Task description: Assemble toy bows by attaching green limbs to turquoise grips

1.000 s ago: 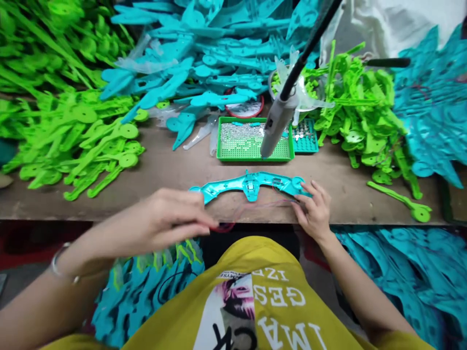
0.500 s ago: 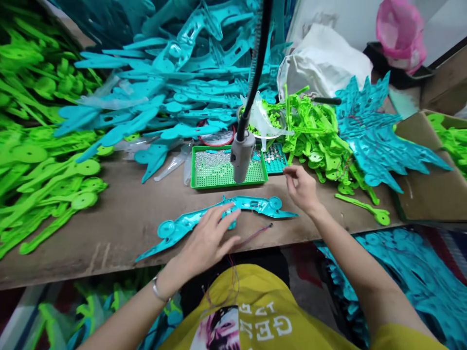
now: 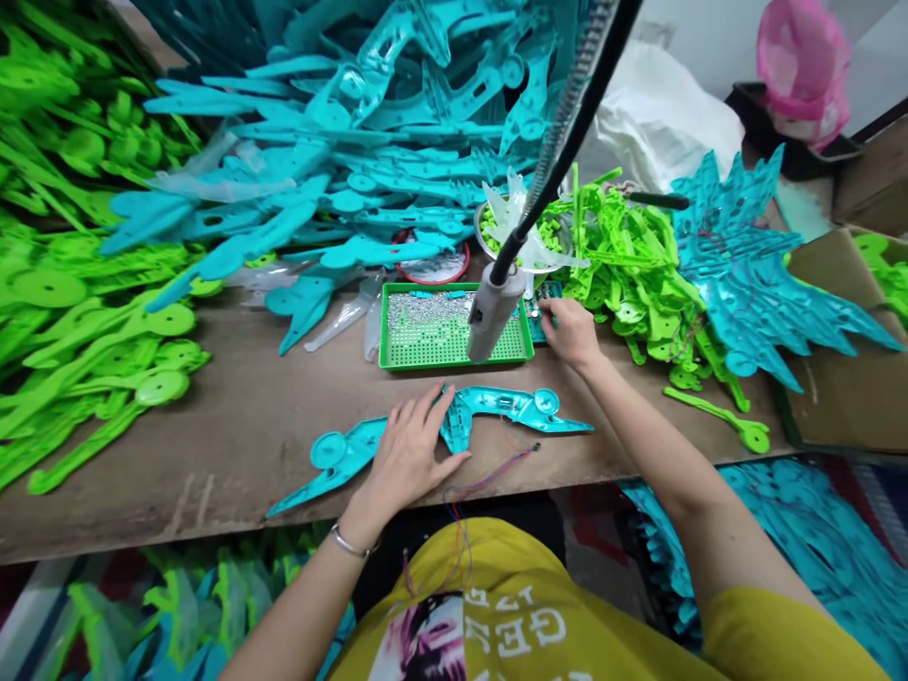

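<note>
A long teal plastic part point(image 3: 511, 407) with round ends lies along the front edge of the wooden bench point(image 3: 234, 416). My left hand point(image 3: 411, 452) rests flat on its middle, fingers spread. Thin red and blue wires point(image 3: 489, 478) trail from the part over the bench edge. My right hand point(image 3: 567, 331) reaches to the small teal tray point(image 3: 540, 320) of round pieces, fingers curled down into it; what they pinch is hidden. A grey electric screwdriver point(image 3: 495, 312) hangs on a cable between the hands, over the green tray point(image 3: 454, 326) of screws.
Heaps of teal parts point(image 3: 369, 142) fill the back, bright green parts point(image 3: 85, 284) the left, more green parts point(image 3: 631, 265) and teal wing shapes point(image 3: 744, 255) the right. A cardboard box point(image 3: 844, 378) stands at the right edge. A bowl point(image 3: 525, 236) sits behind the trays.
My left hand let go of the wires and came down flat on the teal part. My right hand left the part and reached forward to the small teal tray. The view swung left.
</note>
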Tool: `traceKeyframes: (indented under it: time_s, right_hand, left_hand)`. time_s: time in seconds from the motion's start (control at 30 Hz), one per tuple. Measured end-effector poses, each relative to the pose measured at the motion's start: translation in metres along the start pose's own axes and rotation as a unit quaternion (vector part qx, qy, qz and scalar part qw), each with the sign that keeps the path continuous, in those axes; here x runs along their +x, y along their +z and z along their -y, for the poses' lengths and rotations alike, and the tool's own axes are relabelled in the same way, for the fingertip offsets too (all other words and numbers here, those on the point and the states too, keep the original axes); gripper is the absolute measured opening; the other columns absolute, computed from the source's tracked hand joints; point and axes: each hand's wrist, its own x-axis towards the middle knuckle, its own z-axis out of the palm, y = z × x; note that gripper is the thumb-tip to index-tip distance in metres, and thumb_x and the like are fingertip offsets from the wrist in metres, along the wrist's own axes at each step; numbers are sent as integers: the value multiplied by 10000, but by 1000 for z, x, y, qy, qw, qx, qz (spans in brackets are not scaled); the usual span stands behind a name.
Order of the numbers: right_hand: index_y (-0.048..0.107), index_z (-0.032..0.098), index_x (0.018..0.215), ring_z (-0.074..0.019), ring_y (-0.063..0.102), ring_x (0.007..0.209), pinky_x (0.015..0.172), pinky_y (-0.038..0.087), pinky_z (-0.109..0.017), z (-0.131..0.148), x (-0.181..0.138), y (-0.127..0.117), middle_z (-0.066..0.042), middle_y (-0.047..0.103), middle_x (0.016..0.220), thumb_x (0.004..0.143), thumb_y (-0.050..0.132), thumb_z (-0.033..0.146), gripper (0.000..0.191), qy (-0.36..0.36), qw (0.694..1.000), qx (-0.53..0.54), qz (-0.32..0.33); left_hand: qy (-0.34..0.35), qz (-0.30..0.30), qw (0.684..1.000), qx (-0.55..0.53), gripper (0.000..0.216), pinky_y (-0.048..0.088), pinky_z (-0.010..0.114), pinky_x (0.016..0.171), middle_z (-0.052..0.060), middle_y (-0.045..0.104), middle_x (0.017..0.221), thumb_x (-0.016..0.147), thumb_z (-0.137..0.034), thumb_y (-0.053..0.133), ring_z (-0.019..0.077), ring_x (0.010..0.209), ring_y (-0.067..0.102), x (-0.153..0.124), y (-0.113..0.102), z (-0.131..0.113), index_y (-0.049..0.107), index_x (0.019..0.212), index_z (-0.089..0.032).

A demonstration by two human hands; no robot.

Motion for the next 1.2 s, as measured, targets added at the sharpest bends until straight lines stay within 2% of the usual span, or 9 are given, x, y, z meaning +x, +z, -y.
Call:
traceKeyframes:
  time_s: [0.1, 0.27, 0.4, 0.63, 0.8, 0.9, 1.03, 1.2]
  right_hand:
    - [650, 197, 1020, -259, 657, 969, 872, 513, -392, 2, -3, 1, -109, 735, 1033, 891, 491, 119, 219, 33, 998, 41, -29]
    - [643, 187, 994, -296, 634, 947, 848, 499, -418, 0, -1, 2, -137, 719, 987, 851, 502, 103, 217, 34, 999, -8, 11]
    - [638, 189, 936, -287, 633, 893, 816, 503, -415, -2, 4, 0, -131, 711, 911, 837, 482, 84, 213, 29, 999, -10, 19]
    - [644, 214, 890, -212, 670, 799, 778, 542, -354, 7, -1, -2, -58, 736, 887, 814, 546, 137, 146, 97, 990, 102, -31]
    - [640, 205, 852, -249, 681, 827, 781, 526, -376, 12, -7, -3, -98, 737, 889, 818, 533, 126, 138, 86, 995, 41, -9]
    - [658, 208, 854, -239, 683, 821, 778, 535, -365, 14, -7, -3, -90, 744, 895, 822, 528, 123, 158, 89, 995, 40, -20]
    - [715, 194, 874, -234, 694, 838, 810, 558, -374, 21, -5, -2, -94, 753, 913, 820, 532, 126, 202, 89, 993, 73, -32]
    - [764, 174, 887, -251, 693, 831, 819, 568, -396, 28, -2, -3, -108, 748, 901, 821, 583, 160, 193, 85, 994, 62, -4]
  left_hand:
    - [-1, -2, 1000, 0, 881, 469, 530, 1019, 183, 429, 1592, 866, -484, 717, 385, 1290, 537, 0, 0, 0, 306, 1592, -201]
    - [1, -8, 1000, -5, 882, 481, 534, 1008, 178, 440, 1587, 862, -482, 720, 385, 1283, 544, 0, 1, 2, 312, 1592, -201]
    - [-3, -11, 1000, -2, 858, 485, 544, 1007, 177, 459, 1574, 864, -479, 715, 387, 1284, 547, 0, 2, 2, 334, 1585, -213]
    - [-3, -8, 1000, -4, 860, 484, 538, 1002, 166, 441, 1589, 863, -484, 719, 388, 1282, 545, -1, 3, 2, 321, 1582, -229]
    - [-19, -10, 999, -25, 922, 473, 566, 1038, 183, 407, 1596, 838, -456, 759, 407, 1320, 512, -1, 3, 1, 275, 1590, -231]
    - [-34, -15, 998, -47, 1003, 457, 566, 1078, 219, 439, 1526, 784, -451, 813, 417, 1319, 498, 1, 2, 1, 275, 1590, -193]
    - [-43, 1, 997, -57, 981, 493, 550, 1035, 207, 523, 1361, 761, -452, 833, 399, 1229, 524, 4, -1, 0, 340, 1558, -162]
    - [-37, 12, 998, -45, 940, 489, 547, 1024, 196, 528, 1319, 772, -468, 825, 384, 1178, 521, 5, -4, -1, 382, 1534, -143]
